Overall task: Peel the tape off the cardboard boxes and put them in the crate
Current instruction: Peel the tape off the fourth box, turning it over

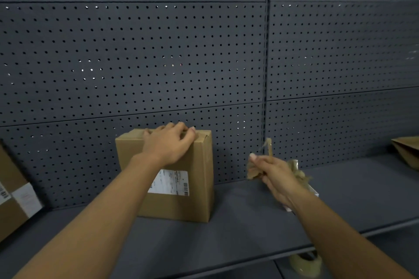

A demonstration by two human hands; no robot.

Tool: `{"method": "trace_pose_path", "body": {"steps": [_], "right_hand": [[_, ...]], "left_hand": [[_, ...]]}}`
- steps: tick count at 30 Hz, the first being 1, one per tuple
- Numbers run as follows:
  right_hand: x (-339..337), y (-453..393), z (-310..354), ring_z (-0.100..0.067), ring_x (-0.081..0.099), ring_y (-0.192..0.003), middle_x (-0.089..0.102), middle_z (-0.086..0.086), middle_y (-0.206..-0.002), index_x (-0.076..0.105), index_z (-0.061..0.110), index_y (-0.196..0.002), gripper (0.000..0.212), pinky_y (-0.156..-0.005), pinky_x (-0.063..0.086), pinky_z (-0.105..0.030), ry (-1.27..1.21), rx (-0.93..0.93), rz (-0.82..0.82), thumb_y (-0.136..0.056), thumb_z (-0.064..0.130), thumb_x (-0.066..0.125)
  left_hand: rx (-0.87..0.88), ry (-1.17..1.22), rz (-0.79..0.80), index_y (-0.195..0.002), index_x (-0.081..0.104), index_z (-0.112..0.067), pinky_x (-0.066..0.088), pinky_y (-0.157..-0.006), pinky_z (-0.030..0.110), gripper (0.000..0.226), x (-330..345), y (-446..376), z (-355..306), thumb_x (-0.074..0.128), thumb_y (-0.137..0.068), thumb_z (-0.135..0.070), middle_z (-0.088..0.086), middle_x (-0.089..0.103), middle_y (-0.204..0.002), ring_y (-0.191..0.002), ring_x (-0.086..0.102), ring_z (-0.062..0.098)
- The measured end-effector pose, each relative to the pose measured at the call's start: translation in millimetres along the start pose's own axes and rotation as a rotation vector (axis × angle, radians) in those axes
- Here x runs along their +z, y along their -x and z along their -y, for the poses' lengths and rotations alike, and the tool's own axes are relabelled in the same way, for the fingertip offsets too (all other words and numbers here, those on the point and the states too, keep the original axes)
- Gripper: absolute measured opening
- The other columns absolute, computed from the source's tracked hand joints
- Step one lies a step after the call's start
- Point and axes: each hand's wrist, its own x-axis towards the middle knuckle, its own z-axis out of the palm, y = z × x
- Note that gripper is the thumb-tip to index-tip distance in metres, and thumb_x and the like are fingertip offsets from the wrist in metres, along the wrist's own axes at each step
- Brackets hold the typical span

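Left box (pixel 13 199) cut by edge; label (pixel 169 182) text unreadable.

white shipping label (pixel 169 182) on the front of the upright cardboard box (pixel 199 179), print and barcode too blurred to read, second labelled box (pixel 13 197) at left edge, barcode visible, text illegible

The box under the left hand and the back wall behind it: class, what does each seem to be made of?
Box: brown cardboard, matt, folded edges, with a white paper label. Back wall: probably painted metal, dark grey, matt, punched with regular holes.
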Motion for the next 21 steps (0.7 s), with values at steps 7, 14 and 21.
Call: {"method": "trace_pose_path", "body": {"steps": [7,14,21], "right_hand": [[-28.1,-7.5,35.4,-0.031,0.062,-0.072,0.058,-0.014,-0.077,0.059,0.005,-0.090,0.006,-0.070,0.050,-0.040,0.359,-0.120,-0.102,-0.086,0.009,0.062],[-73.2,-41.3,21.7,-0.040,0.066,-0.096,0.068,-0.022,-0.106,0.060,-0.011,-0.095,0.020,-0.085,0.054,-0.048,0.964,-0.190,-0.240,-0.103,0.005,0.050],[-74.4,-43.9,9.7,-0.029,0.048,-0.098,0.057,-0.015,-0.093,0.050,0.014,-0.074,0.026,-0.074,0.043,-0.035,1.316,0.067,-0.105,-0.099,0.023,0.050]], "left_hand": [[-0.047,-0.054,-0.061,-0.132,0.054,-0.036,0.024,-0.116,0.065,0.063,2.2,10.5,-8.2,0.012,-0.100,-0.070,0.000,0.060,-0.136,-0.133,0.050,0.029],[-0.064,-0.072,-0.011,-0.137,0.050,-0.035,0.021,-0.118,0.071,0.066,0.6,9.8,-9.9,0.011,-0.099,-0.072,0.003,0.056,-0.143,-0.140,0.045,0.033],[-0.066,-0.062,-0.017,-0.137,0.052,-0.035,0.020,-0.119,0.069,0.065,0.2,9.7,-7.9,0.012,-0.100,-0.071,0.002,0.057,-0.142,-0.139,0.046,0.031]]}}
